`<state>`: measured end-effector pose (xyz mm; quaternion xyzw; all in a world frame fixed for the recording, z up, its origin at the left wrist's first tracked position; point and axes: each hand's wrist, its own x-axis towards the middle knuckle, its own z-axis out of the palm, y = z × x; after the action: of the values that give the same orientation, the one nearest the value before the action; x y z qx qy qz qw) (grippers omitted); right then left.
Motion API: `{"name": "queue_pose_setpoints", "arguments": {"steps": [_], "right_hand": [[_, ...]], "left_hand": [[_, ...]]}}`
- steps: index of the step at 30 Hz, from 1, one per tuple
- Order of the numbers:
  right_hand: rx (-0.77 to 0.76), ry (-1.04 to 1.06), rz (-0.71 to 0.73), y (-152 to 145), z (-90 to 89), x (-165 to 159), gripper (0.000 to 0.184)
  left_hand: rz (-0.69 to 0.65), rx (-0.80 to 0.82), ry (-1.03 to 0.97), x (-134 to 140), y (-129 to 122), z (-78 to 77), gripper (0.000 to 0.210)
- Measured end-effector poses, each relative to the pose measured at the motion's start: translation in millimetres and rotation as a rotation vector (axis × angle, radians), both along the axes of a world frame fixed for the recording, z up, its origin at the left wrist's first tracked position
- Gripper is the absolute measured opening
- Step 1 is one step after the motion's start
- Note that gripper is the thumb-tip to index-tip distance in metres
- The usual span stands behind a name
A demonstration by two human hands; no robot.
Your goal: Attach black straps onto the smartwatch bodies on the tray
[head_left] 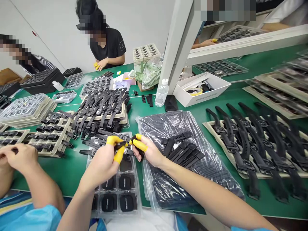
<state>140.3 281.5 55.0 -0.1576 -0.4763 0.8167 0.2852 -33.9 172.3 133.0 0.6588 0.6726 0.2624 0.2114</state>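
My left hand (102, 162), with yellow finger cots, pinches a small black watch part (120, 145); its exact kind is partly covered by the fingers. Close against it, my right hand (152, 153), also in yellow finger cots, grips a black watch strap (134, 140). Both hands meet over a clear plastic tray (138, 200). Square black watch faces (126, 202) sit in the tray's near compartments, and watches with straps (96, 143) lie across its far end. Right of my hands, loose black straps (184, 152) rest on a plastic-wrapped bundle of straps (192, 189).
Strapped watches (250, 144) fill a tray at the right; more watches (103, 104) are piled at the back left. A water bottle (162, 93) and a white box (202, 89) stand behind the bundle. A co-worker's hands (21, 157) are at the left, and another person (108, 48) works opposite.
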Motion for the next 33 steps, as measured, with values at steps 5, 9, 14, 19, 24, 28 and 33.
{"name": "queue_pose_setpoints", "arguments": {"steps": [5,9,14,19,24,28,33], "right_hand": [[-0.044,0.029,0.140,-7,-5.3,-1,0.039],[0.022,0.003,0.183,-10,-3.7,0,0.041],[0.021,-0.059,0.174,-8,-4.4,2,0.041],[-0.079,-0.052,0.126,-5,-5.1,2,0.036],[-0.115,-0.037,0.040,-4,-3.5,3,0.033],[-0.055,-0.050,0.181,-7,-5.6,4,0.037],[-0.077,-0.081,0.196,-9,-9.7,1,0.035]], "left_hand": [[0.099,0.102,-0.349,6,28,-53.1,0.033],[-0.050,0.224,-0.306,5,30,-69.9,0.059],[-0.168,0.309,-0.252,-2,29,-65.0,0.054],[-0.131,0.354,-0.291,0,27,-65.1,0.040],[-0.061,0.306,-0.347,3,25,-66.2,0.035],[-0.101,0.309,-0.269,1,25,-69.7,0.045],[-0.180,0.312,-0.159,-2,25,-74.4,0.062]]}}
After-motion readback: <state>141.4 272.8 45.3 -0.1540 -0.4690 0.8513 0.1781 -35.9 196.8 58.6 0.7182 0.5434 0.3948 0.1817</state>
